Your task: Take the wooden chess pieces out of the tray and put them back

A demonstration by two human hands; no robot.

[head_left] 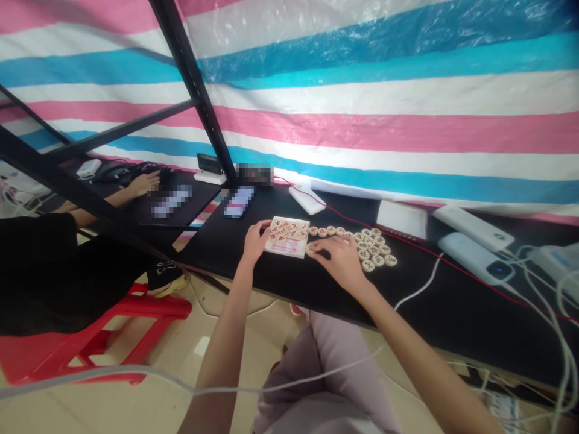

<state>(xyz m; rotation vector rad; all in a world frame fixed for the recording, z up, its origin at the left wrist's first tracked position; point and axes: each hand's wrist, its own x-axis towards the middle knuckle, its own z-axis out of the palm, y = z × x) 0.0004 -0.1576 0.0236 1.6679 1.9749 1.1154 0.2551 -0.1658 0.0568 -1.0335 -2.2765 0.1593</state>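
My left hand (257, 242) is closed on the left edge of a shallow white box (296, 248). Round wooden Chinese chess pieces (284, 229) with red characters fill the box's far part, and pink lines show on its bare bottom. Just right of the box, my right hand (338, 258) pinches one chess piece (310, 248) between thumb and fingers, low over the black table. A row of red-marked pieces (331, 231) lies beyond that hand. To its right, dark-marked pieces (373, 248) are grouped in several rows, some partly hidden by the hand.
A phone (239, 201), a white power bank (307, 199), a notebook (401, 219) and a blue device (474, 258) lie around the black table (434, 301). Red and white cables cross the right side. At left, another person's hand (147, 182) rests beyond a black metal frame (194, 84).
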